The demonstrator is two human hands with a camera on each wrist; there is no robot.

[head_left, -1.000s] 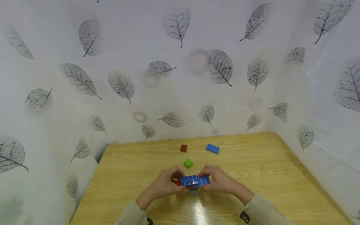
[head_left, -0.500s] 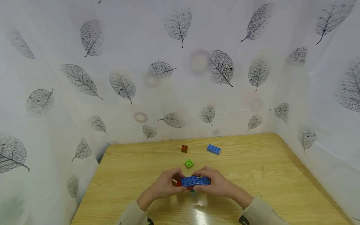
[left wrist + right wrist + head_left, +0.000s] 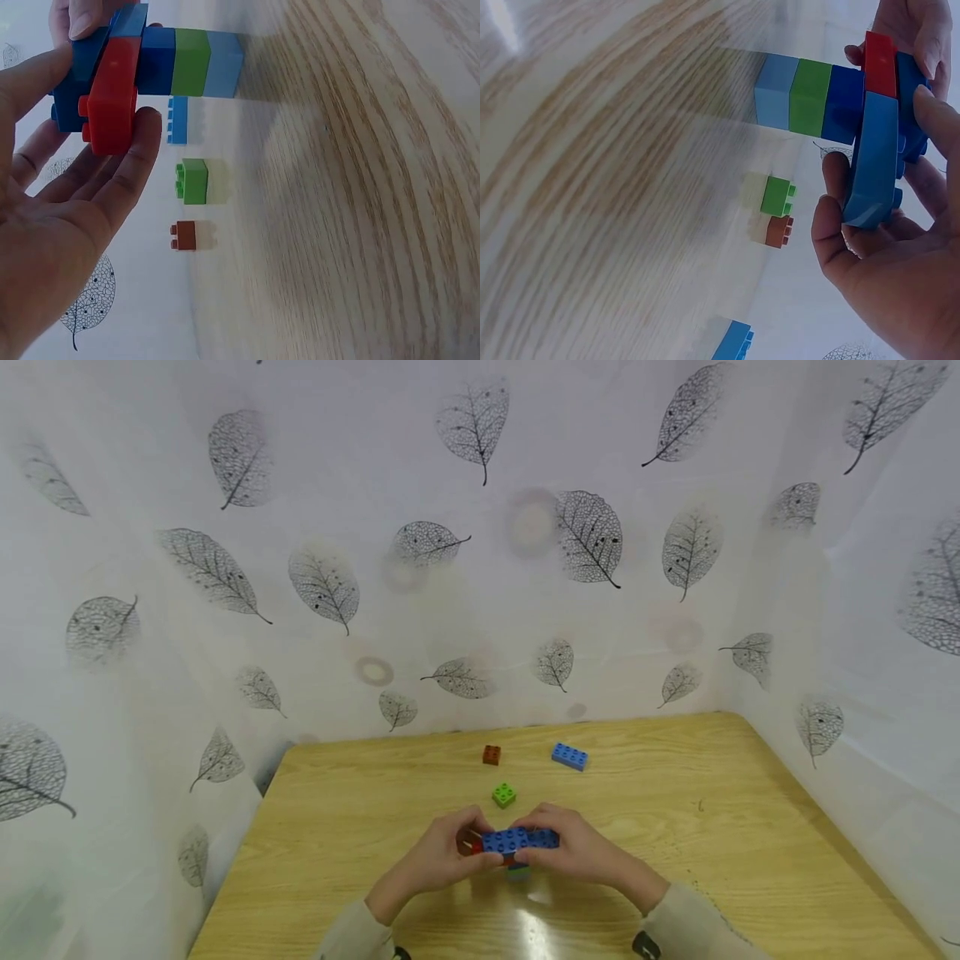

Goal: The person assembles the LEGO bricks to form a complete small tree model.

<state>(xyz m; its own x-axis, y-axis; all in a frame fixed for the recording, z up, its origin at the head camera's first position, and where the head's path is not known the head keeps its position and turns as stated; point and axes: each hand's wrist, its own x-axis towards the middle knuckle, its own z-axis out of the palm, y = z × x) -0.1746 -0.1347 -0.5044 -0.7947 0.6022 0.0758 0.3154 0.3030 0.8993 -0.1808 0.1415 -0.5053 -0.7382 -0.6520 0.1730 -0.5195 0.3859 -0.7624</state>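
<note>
Between my hands stands a toy-brick build: a light blue brick (image 3: pixel 223 66) at the bottom, then a green brick (image 3: pixel 190 62) and a dark blue brick (image 3: pixel 157 61). Across these lie a red brick (image 3: pixel 114 97) and a medium blue brick (image 3: pixel 874 157), end to end. A dark blue eight-stud brick (image 3: pixel 505 841) lies on top over their joint. My left hand (image 3: pixel 442 852) grips the left side, thumb on the top brick, fingers curled by the red one. My right hand (image 3: pixel 577 850) grips the right side, thumb at the top brick, fingers round the medium blue one.
Behind the build on the wooden table (image 3: pixel 360 802) lie a loose green brick (image 3: pixel 504 794), a small brown brick (image 3: pixel 491 755) and a loose blue brick (image 3: pixel 570 757). Leaf-printed white sheeting (image 3: pixel 480 610) encloses the table's back and sides.
My right hand has shifted left along the build, its thumb going from the right-hand blue brick's end to the top brick's front. The left hand has kept its grip almost unmoved.
</note>
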